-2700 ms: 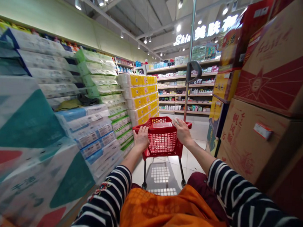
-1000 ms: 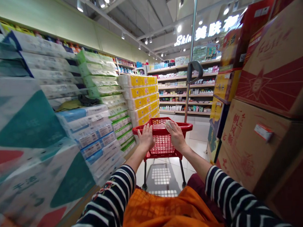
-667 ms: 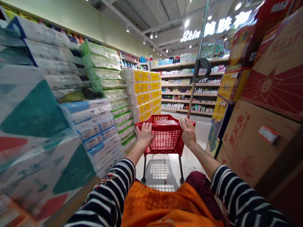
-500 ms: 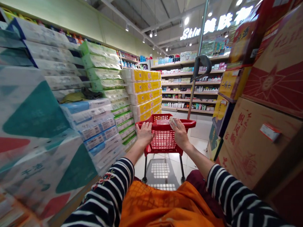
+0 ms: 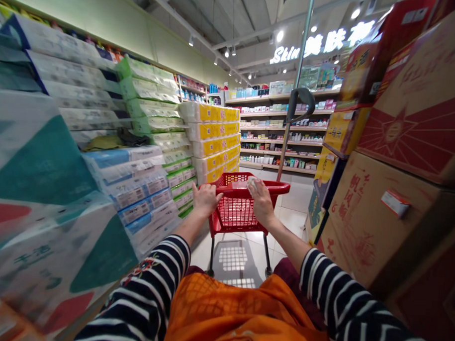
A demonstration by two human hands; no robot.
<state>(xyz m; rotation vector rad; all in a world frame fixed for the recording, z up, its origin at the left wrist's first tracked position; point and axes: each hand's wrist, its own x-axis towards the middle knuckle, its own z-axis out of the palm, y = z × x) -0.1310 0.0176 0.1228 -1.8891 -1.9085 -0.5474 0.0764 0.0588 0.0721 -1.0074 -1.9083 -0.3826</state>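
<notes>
The step in hand looks like wiping the bar of a small red cart, which stands on the pale floor just in front of the person's knees. The right hand has a small white cloth under its fingertips, on the handle bar, a bit right of the middle. Its fingers are close together and pinched on the cloth. To rub more of the bar, I think that hand would need to press down and slide sideways, and the left hand would need to hold the cart steady. The left hand lies over the bar's left end, palm down, fingers a little apart and thumb pointing in. I can't tell if its fingers curl under the bar. Both arms, in striped sleeves, reach forward; the right one slants in toward the middle, and its wrist is almost straight.
</notes>
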